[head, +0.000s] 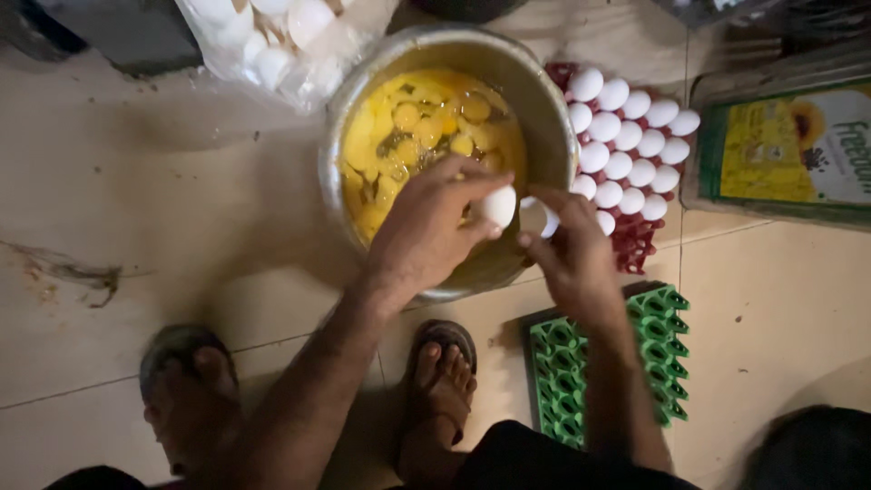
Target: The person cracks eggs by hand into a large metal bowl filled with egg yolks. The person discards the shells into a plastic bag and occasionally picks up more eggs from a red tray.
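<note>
Feet in sandals (445,372) planted on tiled floor (136,209), nearest camera. Green empty egg tray (608,363) just beside right forearm. Left hand (426,231) pinches white egg (499,206) in fingertips over near rim of metal bowl (544,109). Right hand (572,249) grips other shell piece (537,218), touching egg. Bowl holds many raw yolks (426,136). Red tray of white eggs (626,145) right of bowl. Farther off, bag of empty shells (281,41), yellow-green carton (789,150).

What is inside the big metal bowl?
The bowl holds many cracked raw eggs, yolks floating. The hands cover its near side, so that part stays hidden.
</note>
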